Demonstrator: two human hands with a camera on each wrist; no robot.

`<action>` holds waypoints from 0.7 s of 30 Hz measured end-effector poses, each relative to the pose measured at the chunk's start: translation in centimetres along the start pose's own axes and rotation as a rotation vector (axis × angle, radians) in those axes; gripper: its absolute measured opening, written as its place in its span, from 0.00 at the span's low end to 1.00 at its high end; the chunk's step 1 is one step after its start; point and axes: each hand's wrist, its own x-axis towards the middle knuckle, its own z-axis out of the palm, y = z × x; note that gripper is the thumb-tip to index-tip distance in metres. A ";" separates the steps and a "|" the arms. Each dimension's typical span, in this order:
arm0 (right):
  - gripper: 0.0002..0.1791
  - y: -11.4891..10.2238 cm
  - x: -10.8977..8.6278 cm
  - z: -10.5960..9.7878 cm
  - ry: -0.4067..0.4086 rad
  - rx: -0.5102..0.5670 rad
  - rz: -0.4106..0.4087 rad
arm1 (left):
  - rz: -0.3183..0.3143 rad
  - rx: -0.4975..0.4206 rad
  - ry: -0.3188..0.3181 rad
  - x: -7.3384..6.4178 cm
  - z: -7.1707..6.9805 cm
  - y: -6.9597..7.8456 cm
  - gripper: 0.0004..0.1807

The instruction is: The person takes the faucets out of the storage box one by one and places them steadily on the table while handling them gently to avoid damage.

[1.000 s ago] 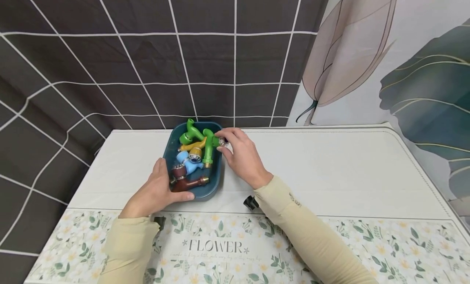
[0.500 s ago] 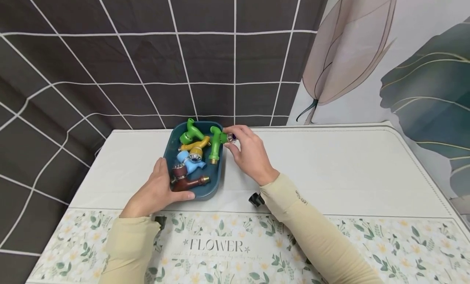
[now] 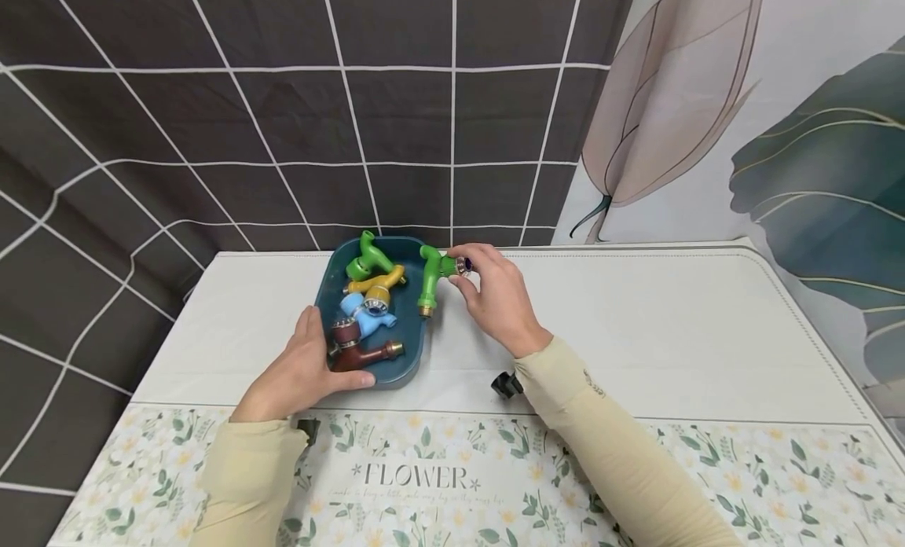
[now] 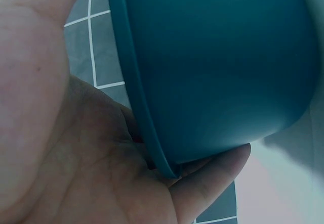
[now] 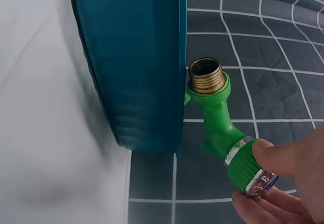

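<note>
My right hand [image 3: 503, 299] pinches a green faucet [image 3: 430, 280] by its ribbed knob, between thumb and fingers. The faucet's brass threaded end [image 5: 206, 80] points up toward the camera in the right wrist view. In the head view it overlaps the right rim of a dark blue plastic basin [image 3: 406, 374]. My left hand [image 3: 293, 370] holds the basin's near left corner, thumb along the near rim and fingers against the outer left side. Inside lie another green faucet [image 3: 373, 258], a yellow faucet [image 3: 378, 281], a light blue faucet [image 3: 368, 317] and a brown faucet [image 3: 364, 357].
The basin stands on a white tablecloth [image 3: 636, 327] with a floral band and the word FLOWER along the front. Close behind rises a dark wall covering [image 3: 396, 115] with white grid lines. A leaf-print curtain [image 3: 679, 115] hangs at the right.
My right hand has moved right with the green faucet, carrying it from over the basin's inside to its right rim. The left hand and the basin have stayed put.
</note>
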 end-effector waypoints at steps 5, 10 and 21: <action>0.17 0.4 0.0 -0.3 -0.003 -0.012 0.026 | 0.000 -0.007 0.006 0.0 0.0 0.0 0.77; 0.18 0.9 -0.1 -0.4 -0.018 -0.015 0.052 | 0.003 -0.006 0.009 0.0 0.0 0.2 0.77; 0.16 1.9 -0.2 -0.2 -0.048 -0.037 0.080 | 0.004 -0.010 0.003 0.0 0.0 0.0 0.77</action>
